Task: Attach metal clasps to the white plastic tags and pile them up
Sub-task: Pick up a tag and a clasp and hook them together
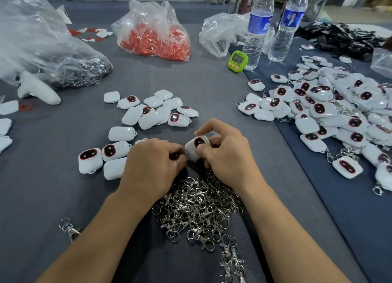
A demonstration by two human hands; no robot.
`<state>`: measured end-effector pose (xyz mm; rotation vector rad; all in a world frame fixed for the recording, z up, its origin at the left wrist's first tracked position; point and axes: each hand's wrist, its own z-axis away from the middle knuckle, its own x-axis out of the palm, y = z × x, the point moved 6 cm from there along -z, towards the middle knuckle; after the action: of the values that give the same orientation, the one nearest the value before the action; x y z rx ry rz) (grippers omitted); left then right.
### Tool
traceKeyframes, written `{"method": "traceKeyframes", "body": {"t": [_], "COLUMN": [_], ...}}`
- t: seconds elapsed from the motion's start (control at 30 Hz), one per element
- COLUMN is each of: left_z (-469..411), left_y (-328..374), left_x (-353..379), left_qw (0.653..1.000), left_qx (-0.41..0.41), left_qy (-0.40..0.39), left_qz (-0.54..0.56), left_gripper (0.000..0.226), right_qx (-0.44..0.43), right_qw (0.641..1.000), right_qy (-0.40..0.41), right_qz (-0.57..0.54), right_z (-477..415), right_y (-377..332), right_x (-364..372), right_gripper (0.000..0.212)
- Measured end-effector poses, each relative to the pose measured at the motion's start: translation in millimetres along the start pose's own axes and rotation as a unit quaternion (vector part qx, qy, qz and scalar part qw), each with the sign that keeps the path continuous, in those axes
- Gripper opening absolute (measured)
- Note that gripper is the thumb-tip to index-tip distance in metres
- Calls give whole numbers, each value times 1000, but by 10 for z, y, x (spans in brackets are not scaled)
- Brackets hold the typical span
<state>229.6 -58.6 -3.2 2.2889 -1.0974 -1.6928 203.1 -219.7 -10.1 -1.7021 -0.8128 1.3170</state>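
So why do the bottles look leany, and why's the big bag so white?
Head view: the wide-angle lens bends things near the edges, so the water bottles lean; light glares off the clear plastic bag on the left, washing it white; the room behind is blurry, while the right hand gripping the white tag is sharp.

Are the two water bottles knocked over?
No, the water bottle and the second bottle both stand upright on the table, near the green timer.
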Motion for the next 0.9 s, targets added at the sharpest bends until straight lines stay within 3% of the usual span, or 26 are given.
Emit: {"method": "traceKeyframes", "body": {"t": [0.1,0.2,0.37,0.5,0.7,0.9], "left_z": [-8,-12,-37,-62,-76,-68], "left_y": [-2,11,-52,-83,-67,-66], "left_x": [0,-30,-50,-11,-20,-21], "left_qw": [1000,999,987,965,950,955], "left_qx": [-10,-1,-45,-69,-69,-53], "left_qy": [1,27,33,18,17,2], "left_qz": [-3,20,154,254,304,293], "left_gripper": [6,8,26,20,29,13], "right_qx": [6,44,113,138,134,114], "right_qw": [1000,997,955,926,918,929], "right_qy": [-2,6,11,-5,-27,-39], "right_qz": [0,-69,-273,-351,-373,-349], "right_z": [7,-8,-33,-24,-39,-33], "right_y": [22,67,115,111,71,45], "right_x": [16,16,1,-3,2,11], "right_gripper": [19,21,23,21,22,23]}}
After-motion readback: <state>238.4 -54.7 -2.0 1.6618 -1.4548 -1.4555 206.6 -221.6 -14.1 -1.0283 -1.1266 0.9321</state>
